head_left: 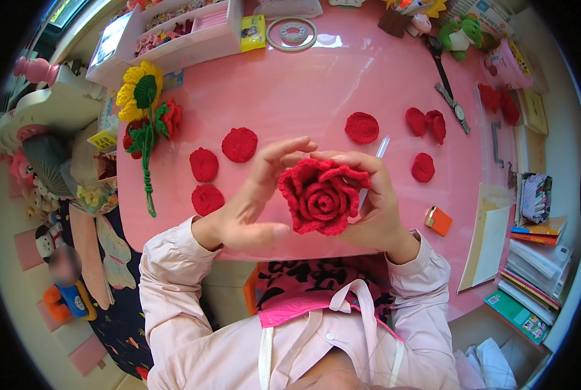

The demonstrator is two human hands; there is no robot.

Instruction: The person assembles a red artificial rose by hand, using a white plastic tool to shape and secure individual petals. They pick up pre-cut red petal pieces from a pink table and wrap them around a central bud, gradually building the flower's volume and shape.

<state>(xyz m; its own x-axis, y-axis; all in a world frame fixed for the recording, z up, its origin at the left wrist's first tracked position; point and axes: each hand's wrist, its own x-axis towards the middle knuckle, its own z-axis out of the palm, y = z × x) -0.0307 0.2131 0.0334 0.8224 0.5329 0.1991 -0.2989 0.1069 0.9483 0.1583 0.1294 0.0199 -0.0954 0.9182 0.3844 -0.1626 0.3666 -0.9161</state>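
A red crocheted rose [324, 198] with ruffled petals faces up over the table's near edge. My right hand [376, 211] is closed around its right side and underside. My left hand [254, 195] curves beside the rose's left side, thumb and fingers apart; its fingertips come close to the top petals, and I cannot tell whether they touch. Behind my right hand lies a thin whitish stick [382, 147], partly hidden. Loose red crocheted petals lie about: a round petal [239, 144] and others to the left, another round petal [362, 127] and several more to the right.
On the pink table [290, 84] a crocheted sunflower bunch [144, 117] lies left. At the back stands a white compartment box [180, 49], with a ring-shaped object [291, 34] beside it. An orange lighter [438, 221], a wristwatch [453, 107] and stacked books [524, 305] are right.
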